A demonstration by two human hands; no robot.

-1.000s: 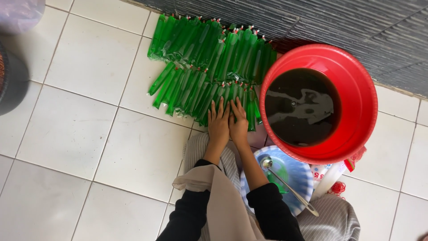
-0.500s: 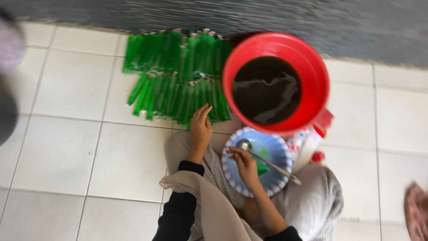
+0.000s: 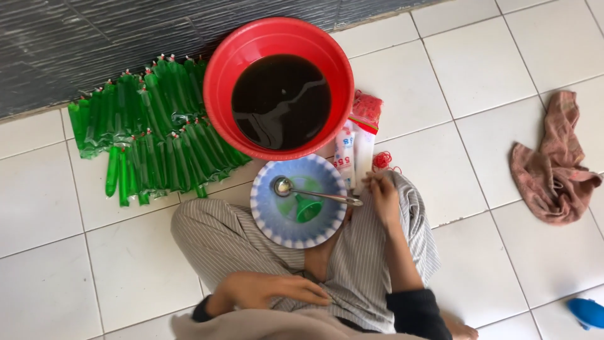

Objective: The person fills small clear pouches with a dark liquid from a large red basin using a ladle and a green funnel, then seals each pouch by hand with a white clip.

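The white tiled floor (image 3: 478,82) carries everything within your reach: the red basin (image 3: 217,94) of dark liquid sits top centre, filled green tubes (image 3: 151,135) stacked to its left out of the way. The blue plate (image 3: 283,220) on your lap catches drips from ladle (image 3: 314,194) and funnel (image 3: 307,208). Your right hand (image 3: 382,196) pinches at the empty bags (image 3: 353,148); your left hand (image 3: 270,291) rests loose on your knee.

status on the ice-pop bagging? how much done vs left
Done: many filled green tubes lie tied in rows on the tiles. In hand: nothing gripped; right hand reaches by the empty plastic bags, left hand rests on the lap. Left: red basin is full of dark liquid; ladle and green funnel sit idle on the plate.
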